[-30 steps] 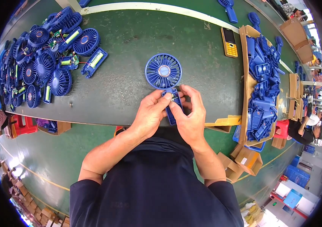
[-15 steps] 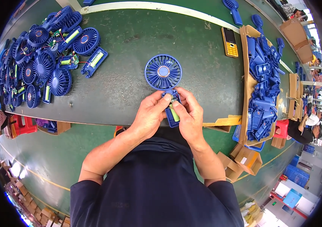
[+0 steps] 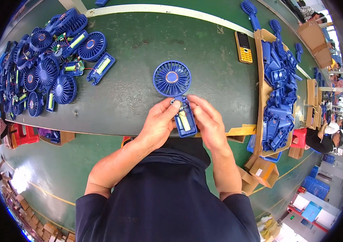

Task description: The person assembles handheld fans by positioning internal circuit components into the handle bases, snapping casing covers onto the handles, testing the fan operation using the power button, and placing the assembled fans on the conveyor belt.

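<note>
A blue handheld fan point(image 3: 172, 78) lies over the table's near edge, its round grille pointing away from me. Its handle is uncovered, showing a yellow-green battery point(image 3: 184, 120) and small parts near the neck. My left hand point(image 3: 157, 123) is closed on the handle's left side, with the thumb pressed near the neck. My right hand point(image 3: 211, 124) is beside the handle's right edge, fingers stretched out and thumb off the battery. Whether its fingertips touch the handle is hard to tell.
At the left is a heap of blue fans point(image 3: 44, 70) with open handles, batteries and wires. A cardboard box point(image 3: 261, 88) of blue plastic shells point(image 3: 278, 97) stands on the right. Beside it lies a yellow-and-black phone point(image 3: 244, 47). Cartons point(image 3: 262, 169) sit on the floor.
My right thumb has come off the battery and the right hand has shifted right, away from the handle. The handle's lower end has swung slightly right. My left hand keeps its grip.
</note>
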The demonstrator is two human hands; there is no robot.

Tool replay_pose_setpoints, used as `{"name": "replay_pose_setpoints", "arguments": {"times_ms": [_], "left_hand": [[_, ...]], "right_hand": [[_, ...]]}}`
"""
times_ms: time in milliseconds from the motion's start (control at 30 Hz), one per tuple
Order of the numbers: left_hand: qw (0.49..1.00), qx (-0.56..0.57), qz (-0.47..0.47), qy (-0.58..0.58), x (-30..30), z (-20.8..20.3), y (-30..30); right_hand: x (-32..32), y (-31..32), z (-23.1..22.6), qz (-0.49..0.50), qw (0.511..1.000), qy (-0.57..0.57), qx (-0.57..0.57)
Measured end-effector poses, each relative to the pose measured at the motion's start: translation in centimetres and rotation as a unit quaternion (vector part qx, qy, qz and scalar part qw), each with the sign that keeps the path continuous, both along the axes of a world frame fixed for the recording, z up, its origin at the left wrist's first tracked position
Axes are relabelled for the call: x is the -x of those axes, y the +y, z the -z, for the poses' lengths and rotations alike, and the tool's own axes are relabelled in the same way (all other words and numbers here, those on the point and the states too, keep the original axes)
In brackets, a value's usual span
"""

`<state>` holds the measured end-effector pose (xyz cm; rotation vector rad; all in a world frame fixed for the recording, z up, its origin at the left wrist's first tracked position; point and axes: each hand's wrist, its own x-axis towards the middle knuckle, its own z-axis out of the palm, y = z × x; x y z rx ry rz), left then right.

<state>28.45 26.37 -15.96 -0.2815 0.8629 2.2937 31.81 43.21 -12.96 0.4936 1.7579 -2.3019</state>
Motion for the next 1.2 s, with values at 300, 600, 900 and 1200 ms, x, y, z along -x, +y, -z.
{"name": "replay_pose_setpoints", "arguments": {"times_ms": [300,600,900,1200], "left_hand": [[1.000,-0.003,0.017,0.020,0.2,-0.9,-0.1],[1.000,0.006,0.008,0.028,-0.1,-0.7,0.2],[0.998,0.050,0.012,0.029,-0.1,0.7,0.3],[0.997,0.064,0.007,0.038,0.2,-0.8,0.8]], "right_hand": [[-1.2,0.2,0.7,-0.013,0.995,0.077,-0.056],[-0.9,-0.9,-0.2,-0.021,0.898,0.204,-0.390],[-1.1,-0.8,0.6,-0.025,0.728,0.326,-0.603],[-1.7,-0.2,-0.3,0.002,0.812,0.288,-0.508]]}}
